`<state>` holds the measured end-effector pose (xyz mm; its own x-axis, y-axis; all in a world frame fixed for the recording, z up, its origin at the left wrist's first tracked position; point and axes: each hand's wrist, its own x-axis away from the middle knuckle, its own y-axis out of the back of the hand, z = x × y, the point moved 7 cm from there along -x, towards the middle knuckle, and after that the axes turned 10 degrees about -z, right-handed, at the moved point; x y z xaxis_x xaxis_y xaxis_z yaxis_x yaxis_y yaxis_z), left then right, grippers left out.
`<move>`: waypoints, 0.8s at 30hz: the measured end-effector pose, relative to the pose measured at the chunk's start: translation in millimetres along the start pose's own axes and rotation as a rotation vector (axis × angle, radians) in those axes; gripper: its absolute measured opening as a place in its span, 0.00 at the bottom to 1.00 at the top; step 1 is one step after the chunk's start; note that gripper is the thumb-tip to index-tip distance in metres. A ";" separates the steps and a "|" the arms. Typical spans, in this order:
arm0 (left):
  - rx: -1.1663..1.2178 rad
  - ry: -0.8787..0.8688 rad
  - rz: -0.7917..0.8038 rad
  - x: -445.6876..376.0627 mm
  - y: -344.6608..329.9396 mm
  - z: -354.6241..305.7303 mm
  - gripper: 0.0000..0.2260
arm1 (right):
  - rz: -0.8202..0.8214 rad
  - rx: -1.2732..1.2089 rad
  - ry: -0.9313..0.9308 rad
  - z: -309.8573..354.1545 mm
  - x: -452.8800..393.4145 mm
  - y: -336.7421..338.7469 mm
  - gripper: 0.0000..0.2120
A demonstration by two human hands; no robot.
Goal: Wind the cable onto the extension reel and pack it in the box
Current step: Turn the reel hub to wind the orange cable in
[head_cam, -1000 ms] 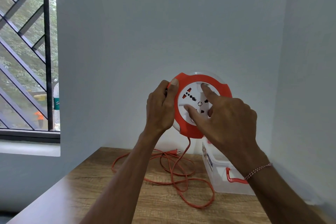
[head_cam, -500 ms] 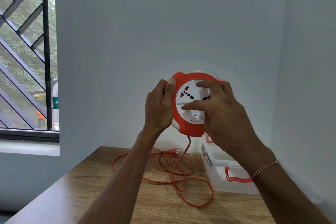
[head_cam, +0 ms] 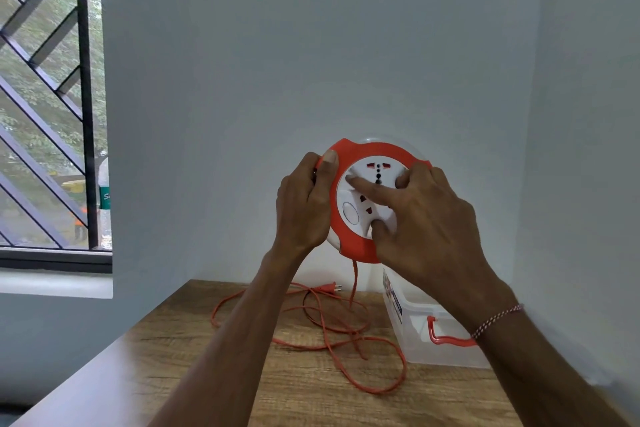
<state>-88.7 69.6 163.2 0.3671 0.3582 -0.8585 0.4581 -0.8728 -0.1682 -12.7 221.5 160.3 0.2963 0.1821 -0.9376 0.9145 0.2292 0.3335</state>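
Note:
I hold a round orange and white extension reel (head_cam: 360, 149) upright in the air above the table. My left hand (head_cam: 304, 204) grips its left rim, thumb on the orange edge. My right hand (head_cam: 426, 218) lies on the white socket face, index finger stretched across it and thumb pressed near the bottom. An orange cable (head_cam: 353, 284) hangs from the reel's underside and lies in loose loops on the table, its plug (head_cam: 328, 288) near the back wall. A clear plastic box (head_cam: 415, 329) with orange handles stands open at the right, partly hidden by my right wrist.
The wooden table (head_cam: 194, 357) stands in a corner, with walls behind and to the right. A barred window (head_cam: 48, 114) is at the left, with a sill below it.
The white socket face has turned round under my right hand, whose fingers have shifted across it. The cable loops on the table look slightly pulled in. My left hand keeps its grip.

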 end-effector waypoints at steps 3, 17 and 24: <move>-0.018 -0.002 0.007 0.5 -1.0 0.5 0.19 | -0.023 0.003 -0.078 -4.8 -0.8 2.4 0.30; -0.006 0.055 -0.003 1.4 1.8 -0.8 0.20 | -0.116 -0.149 0.010 -9.8 -11.8 17.1 0.22; -0.012 0.049 0.002 1.6 1.4 -1.4 0.21 | 0.067 -0.122 0.133 4.0 -9.4 2.1 0.22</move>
<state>-86.4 69.4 162.4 0.4072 0.3722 -0.8341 0.4664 -0.8699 -0.1605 -12.5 216.4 169.4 0.3087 0.3239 -0.8943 0.8512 0.3254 0.4117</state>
